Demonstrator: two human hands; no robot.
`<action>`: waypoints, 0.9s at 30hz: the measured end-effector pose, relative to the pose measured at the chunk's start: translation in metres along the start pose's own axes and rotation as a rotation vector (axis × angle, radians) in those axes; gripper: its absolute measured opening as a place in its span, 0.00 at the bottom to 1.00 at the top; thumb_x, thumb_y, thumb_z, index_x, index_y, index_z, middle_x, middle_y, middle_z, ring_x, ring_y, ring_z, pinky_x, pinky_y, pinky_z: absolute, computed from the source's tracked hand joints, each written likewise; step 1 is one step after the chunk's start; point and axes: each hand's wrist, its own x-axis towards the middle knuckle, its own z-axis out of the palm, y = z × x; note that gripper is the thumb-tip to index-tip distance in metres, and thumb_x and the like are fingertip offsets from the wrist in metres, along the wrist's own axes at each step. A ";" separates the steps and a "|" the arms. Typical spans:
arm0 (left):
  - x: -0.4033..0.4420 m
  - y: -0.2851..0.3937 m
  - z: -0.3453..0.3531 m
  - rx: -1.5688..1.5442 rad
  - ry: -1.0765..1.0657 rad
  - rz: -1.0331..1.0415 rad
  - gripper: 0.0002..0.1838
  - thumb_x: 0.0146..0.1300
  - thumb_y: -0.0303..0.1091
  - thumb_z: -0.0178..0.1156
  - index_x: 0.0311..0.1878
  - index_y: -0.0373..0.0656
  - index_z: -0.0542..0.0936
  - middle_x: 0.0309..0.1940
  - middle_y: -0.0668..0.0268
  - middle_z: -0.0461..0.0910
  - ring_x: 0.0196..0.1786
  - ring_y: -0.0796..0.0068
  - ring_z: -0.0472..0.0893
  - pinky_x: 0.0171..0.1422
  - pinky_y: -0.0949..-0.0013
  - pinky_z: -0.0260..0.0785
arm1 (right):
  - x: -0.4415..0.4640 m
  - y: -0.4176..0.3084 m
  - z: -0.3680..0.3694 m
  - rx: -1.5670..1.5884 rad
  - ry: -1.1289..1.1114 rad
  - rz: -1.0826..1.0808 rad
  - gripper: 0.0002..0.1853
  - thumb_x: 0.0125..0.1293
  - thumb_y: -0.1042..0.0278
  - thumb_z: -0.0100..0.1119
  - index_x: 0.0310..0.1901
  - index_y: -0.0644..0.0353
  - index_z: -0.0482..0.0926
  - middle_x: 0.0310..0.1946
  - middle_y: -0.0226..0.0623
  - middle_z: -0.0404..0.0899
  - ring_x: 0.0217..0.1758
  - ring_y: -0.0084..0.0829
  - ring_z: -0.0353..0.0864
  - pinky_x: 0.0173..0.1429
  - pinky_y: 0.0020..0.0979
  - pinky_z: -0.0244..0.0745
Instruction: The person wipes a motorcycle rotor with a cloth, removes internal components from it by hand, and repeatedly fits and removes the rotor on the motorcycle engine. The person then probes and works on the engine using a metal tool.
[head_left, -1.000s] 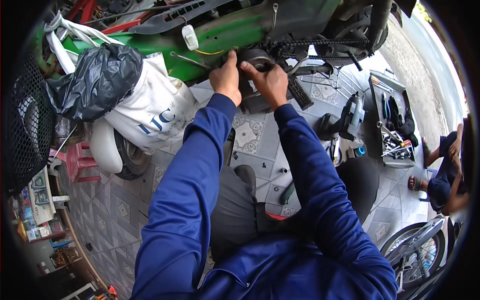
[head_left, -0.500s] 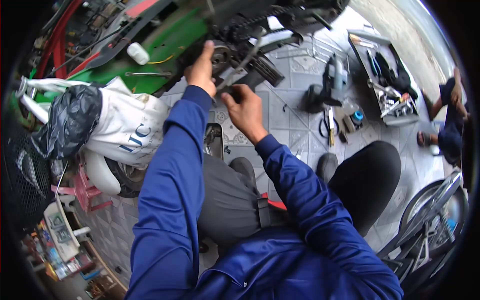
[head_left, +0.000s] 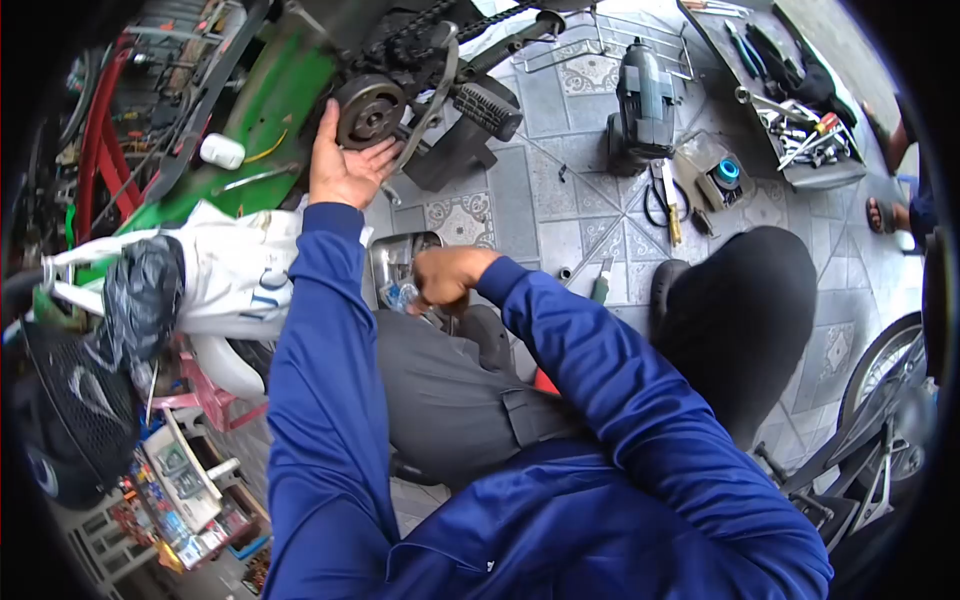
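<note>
My left hand (head_left: 350,170) is palm up with fingers stretched, just below a round metal drum part (head_left: 371,110) on the motorcycle's engine. Its thumb lies along the drum's left edge; whether the hand bears any of its weight I cannot tell. My right hand (head_left: 450,275) is curled at the right side of a metal tray (head_left: 432,240) on the floor. Its fingertips are hidden, and what they hold is not clear. A clear bluish plastic item (head_left: 398,296) lies in the tray beside them. A bent metal lever (head_left: 432,105) stands right of the drum.
A cordless power tool (head_left: 643,110), scissors (head_left: 657,205) and a green-handled tool (head_left: 601,287) are on the tiles. An open toolbox (head_left: 825,172) stands at the upper right, near another person's foot (head_left: 880,216). A white bag (head_left: 235,265) hangs at the left.
My right hand has moved from beside the engine down to the metal tray. My left hand has turned palm up below the drum. The view has shifted.
</note>
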 end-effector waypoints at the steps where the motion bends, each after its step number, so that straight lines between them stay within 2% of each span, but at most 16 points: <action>1: 0.001 0.000 0.005 0.004 -0.014 -0.001 0.57 0.53 0.77 0.65 0.75 0.43 0.66 0.76 0.38 0.60 0.79 0.39 0.57 0.83 0.43 0.43 | -0.002 0.008 0.001 0.054 -0.052 0.072 0.30 0.58 0.45 0.75 0.41 0.72 0.86 0.39 0.48 0.89 0.44 0.45 0.88 0.48 0.44 0.80; 3: 0.003 0.003 0.008 -0.025 -0.013 -0.020 0.57 0.53 0.77 0.65 0.76 0.43 0.66 0.76 0.36 0.58 0.79 0.37 0.57 0.83 0.43 0.44 | -0.001 0.035 0.009 0.043 -0.060 0.054 0.23 0.62 0.50 0.73 0.35 0.69 0.85 0.25 0.41 0.84 0.22 0.33 0.81 0.29 0.39 0.75; 5: 0.004 0.004 0.018 -0.050 0.033 -0.002 0.56 0.54 0.74 0.66 0.76 0.42 0.63 0.73 0.34 0.57 0.76 0.35 0.59 0.82 0.44 0.50 | -0.014 0.047 0.004 0.219 -0.234 0.255 0.22 0.59 0.51 0.76 0.33 0.68 0.86 0.27 0.38 0.85 0.24 0.32 0.81 0.30 0.37 0.75; 6: 0.003 0.002 0.018 -0.089 0.081 0.011 0.56 0.55 0.73 0.67 0.76 0.42 0.62 0.72 0.33 0.57 0.75 0.35 0.60 0.81 0.44 0.52 | -0.021 0.060 0.004 0.224 -0.220 0.218 0.21 0.58 0.52 0.77 0.31 0.67 0.86 0.27 0.39 0.85 0.25 0.33 0.82 0.31 0.36 0.75; 7: 0.013 0.008 0.014 -0.202 0.197 -0.086 0.55 0.56 0.71 0.68 0.75 0.41 0.62 0.70 0.34 0.59 0.73 0.34 0.62 0.80 0.42 0.56 | -0.024 0.079 0.009 0.242 -0.213 0.179 0.20 0.56 0.53 0.78 0.29 0.67 0.86 0.27 0.39 0.86 0.26 0.33 0.83 0.31 0.35 0.75; 9: 0.003 -0.001 0.032 -0.142 0.223 0.043 0.55 0.55 0.71 0.68 0.75 0.41 0.62 0.71 0.35 0.57 0.74 0.35 0.61 0.80 0.41 0.55 | 0.033 0.165 0.042 0.116 -0.539 -0.363 0.22 0.52 0.52 0.80 0.26 0.67 0.86 0.25 0.40 0.85 0.26 0.34 0.83 0.31 0.34 0.74; 11: 0.009 -0.003 0.033 -0.141 0.217 0.081 0.55 0.56 0.70 0.68 0.76 0.41 0.60 0.73 0.37 0.55 0.75 0.35 0.59 0.80 0.40 0.53 | -0.001 0.163 0.030 0.075 -0.587 -0.198 0.23 0.48 0.49 0.80 0.27 0.66 0.87 0.23 0.42 0.84 0.26 0.35 0.83 0.31 0.37 0.74; 12: 0.005 -0.005 0.037 -0.128 0.228 0.110 0.56 0.57 0.70 0.67 0.77 0.41 0.59 0.74 0.37 0.54 0.76 0.36 0.58 0.80 0.40 0.53 | -0.030 0.152 0.026 -0.054 -0.441 0.145 0.24 0.47 0.48 0.80 0.28 0.65 0.88 0.24 0.43 0.85 0.27 0.37 0.84 0.33 0.38 0.76; 13: 0.003 -0.006 0.035 -0.058 0.199 0.102 0.57 0.57 0.71 0.65 0.78 0.41 0.55 0.74 0.38 0.54 0.76 0.36 0.58 0.80 0.40 0.53 | -0.047 0.160 0.032 -0.031 -0.378 0.167 0.25 0.50 0.46 0.79 0.28 0.67 0.87 0.24 0.43 0.85 0.29 0.39 0.86 0.36 0.40 0.78; 14: 0.002 -0.004 0.030 -0.007 0.165 0.096 0.58 0.58 0.72 0.64 0.78 0.41 0.54 0.75 0.38 0.53 0.76 0.36 0.57 0.80 0.40 0.53 | -0.071 0.143 0.035 -0.179 -0.246 0.276 0.27 0.54 0.44 0.75 0.24 0.68 0.85 0.22 0.43 0.84 0.25 0.37 0.85 0.32 0.39 0.79; 15: 0.002 -0.002 0.026 0.050 0.127 0.085 0.58 0.59 0.73 0.63 0.79 0.41 0.52 0.75 0.37 0.52 0.77 0.36 0.57 0.80 0.39 0.53 | -0.080 0.141 0.034 -0.111 -0.344 0.376 0.29 0.60 0.45 0.72 0.21 0.69 0.82 0.20 0.43 0.83 0.21 0.35 0.84 0.28 0.38 0.79; 16: 0.002 0.000 0.023 0.116 0.113 0.062 0.58 0.60 0.77 0.57 0.79 0.43 0.53 0.75 0.40 0.54 0.77 0.39 0.58 0.80 0.39 0.54 | -0.091 0.143 0.045 -0.009 -0.296 0.495 0.30 0.65 0.47 0.69 0.18 0.68 0.79 0.17 0.42 0.81 0.18 0.34 0.83 0.24 0.36 0.77; 19: 0.002 0.004 0.016 0.232 0.031 0.045 0.55 0.66 0.78 0.47 0.81 0.44 0.51 0.78 0.42 0.54 0.79 0.41 0.55 0.80 0.36 0.50 | -0.101 0.147 0.066 -0.150 -0.285 0.559 0.27 0.65 0.47 0.68 0.20 0.66 0.82 0.19 0.39 0.83 0.22 0.33 0.85 0.28 0.34 0.81; 24: 0.012 0.015 0.000 0.318 0.010 -0.019 0.56 0.64 0.81 0.44 0.82 0.46 0.51 0.78 0.44 0.54 0.80 0.41 0.56 0.81 0.36 0.48 | -0.092 0.151 0.079 -0.231 -0.238 0.586 0.27 0.64 0.48 0.69 0.22 0.69 0.84 0.21 0.42 0.85 0.21 0.34 0.86 0.28 0.34 0.82; 26: 0.016 0.014 -0.001 0.412 -0.142 0.048 0.57 0.62 0.83 0.43 0.82 0.47 0.52 0.79 0.46 0.54 0.80 0.41 0.55 0.81 0.34 0.47 | -0.090 0.146 0.080 -0.222 -0.218 0.594 0.27 0.65 0.48 0.70 0.24 0.70 0.84 0.21 0.43 0.85 0.21 0.35 0.86 0.28 0.35 0.82; 27: 0.015 0.013 0.003 0.392 -0.119 0.034 0.58 0.61 0.84 0.42 0.82 0.47 0.54 0.79 0.48 0.54 0.81 0.42 0.54 0.82 0.33 0.47 | -0.090 0.142 0.080 -0.196 -0.214 0.573 0.27 0.65 0.48 0.70 0.24 0.70 0.84 0.21 0.43 0.85 0.21 0.35 0.86 0.28 0.35 0.82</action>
